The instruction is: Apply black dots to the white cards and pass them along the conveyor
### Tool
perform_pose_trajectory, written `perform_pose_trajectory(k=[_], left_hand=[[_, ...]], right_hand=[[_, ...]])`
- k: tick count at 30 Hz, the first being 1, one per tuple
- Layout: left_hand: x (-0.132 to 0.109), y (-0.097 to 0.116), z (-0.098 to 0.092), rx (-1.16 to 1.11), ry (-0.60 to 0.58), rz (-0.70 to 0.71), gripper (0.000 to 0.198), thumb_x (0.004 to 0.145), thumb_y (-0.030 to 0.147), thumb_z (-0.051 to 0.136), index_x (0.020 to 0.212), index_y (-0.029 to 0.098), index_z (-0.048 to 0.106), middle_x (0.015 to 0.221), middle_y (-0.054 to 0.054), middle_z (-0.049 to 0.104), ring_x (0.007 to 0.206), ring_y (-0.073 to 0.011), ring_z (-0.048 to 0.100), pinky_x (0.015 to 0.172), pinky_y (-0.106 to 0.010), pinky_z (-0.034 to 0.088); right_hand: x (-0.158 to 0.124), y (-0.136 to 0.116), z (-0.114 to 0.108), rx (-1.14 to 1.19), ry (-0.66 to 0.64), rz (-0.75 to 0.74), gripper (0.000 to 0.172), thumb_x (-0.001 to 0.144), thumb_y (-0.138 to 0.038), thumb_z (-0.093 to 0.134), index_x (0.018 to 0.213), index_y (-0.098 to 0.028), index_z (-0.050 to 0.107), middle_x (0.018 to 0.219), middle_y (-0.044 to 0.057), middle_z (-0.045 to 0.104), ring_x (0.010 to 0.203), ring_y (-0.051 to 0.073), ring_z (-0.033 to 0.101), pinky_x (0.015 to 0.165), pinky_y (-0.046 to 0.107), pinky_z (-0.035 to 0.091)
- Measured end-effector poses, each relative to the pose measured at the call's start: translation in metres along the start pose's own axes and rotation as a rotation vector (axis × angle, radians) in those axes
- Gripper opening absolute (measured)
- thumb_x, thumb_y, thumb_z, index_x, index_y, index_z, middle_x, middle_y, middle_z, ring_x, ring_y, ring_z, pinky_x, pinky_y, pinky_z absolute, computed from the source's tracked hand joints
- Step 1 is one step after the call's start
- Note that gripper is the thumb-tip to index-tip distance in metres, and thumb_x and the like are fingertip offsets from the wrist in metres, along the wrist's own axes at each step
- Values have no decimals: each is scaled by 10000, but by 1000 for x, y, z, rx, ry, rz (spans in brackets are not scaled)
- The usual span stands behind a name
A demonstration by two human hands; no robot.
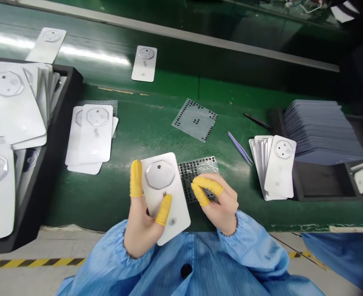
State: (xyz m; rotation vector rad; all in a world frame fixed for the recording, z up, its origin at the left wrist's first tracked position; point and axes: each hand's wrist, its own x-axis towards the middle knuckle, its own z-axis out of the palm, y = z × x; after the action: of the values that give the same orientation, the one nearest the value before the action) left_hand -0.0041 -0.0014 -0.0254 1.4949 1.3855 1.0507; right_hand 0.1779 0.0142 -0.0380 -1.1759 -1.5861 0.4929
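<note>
My left hand (143, 220) grips a white plastic cover plate (166, 189) with a round silvery window, thumb and forefinger in yellow finger cots along its edges. My right hand (220, 201), also with yellow cots, pinches thumb and forefinger together over a clear tray of small black parts (196, 168) lying just behind it. What the pinch holds is too small to make out.
A second clear parts tray (195, 120) lies further back. Stacks of white plates sit at left (90, 137) and right (275, 166). Black bins (45, 164) at left and at right (317, 181) hold more plates and grey sheets. Blue tweezers (240, 149) lie on the green belt.
</note>
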Motion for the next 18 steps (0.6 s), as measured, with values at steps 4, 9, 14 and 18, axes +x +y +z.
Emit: perform_pose_trajectory(k=[4,9,14,18], left_hand=[[0,7,24,-98,-92,-39,954,765,240,727,1528,280,156,1305,-134,627,1102,-377,649,813,-456,621],[-1,8,28,-185,-102,-40,917,811,254,691,1526,286,116,1284,-134,638,1043,-332,686,841,-435,614],[0,12,29,-231,-105,-54,937,815,225,684,1528,282,78,1232,-131,673,1022,-326,697,812,-424,619],[-2,8,32,-129,-113,11,907,825,247,666,1527,293,93,1195,-117,693,1023,-310,698,801,-403,619]], right_hand=[[2,-12,1,-75,-90,-132,387,848,-86,596,1193,-262,599,995,57,699,901,192,660,775,373,583],[-8,-11,-9,-265,-275,-251,434,860,-76,508,1282,-177,536,1285,177,596,1226,289,541,974,547,510],[-13,-13,-13,-214,-318,-249,449,891,-158,477,1339,-125,487,1443,218,443,1348,342,427,958,563,533],[-9,-14,-13,-223,-295,-261,437,910,-208,484,1340,-127,492,1441,221,447,1326,342,456,950,557,542]])
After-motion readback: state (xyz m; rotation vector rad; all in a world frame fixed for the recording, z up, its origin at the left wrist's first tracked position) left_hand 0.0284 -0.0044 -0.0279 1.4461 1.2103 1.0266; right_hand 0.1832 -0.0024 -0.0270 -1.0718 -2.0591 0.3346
